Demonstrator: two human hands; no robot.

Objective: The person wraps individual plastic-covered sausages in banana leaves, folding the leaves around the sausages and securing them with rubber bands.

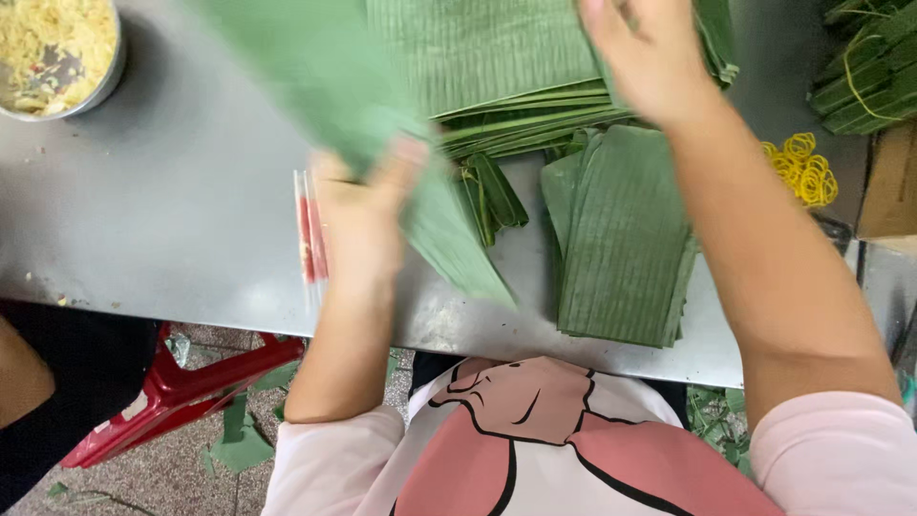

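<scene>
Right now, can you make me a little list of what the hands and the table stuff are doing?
left hand: holds a long green leaf strip, blurred
right hand: rests on the big leaf stack
smaller leaf pile: lies flat between the arms
rubber bands: yellow, heaped at the right
metal bowl: top left, yellow filling inside
table: grey metal
</scene>
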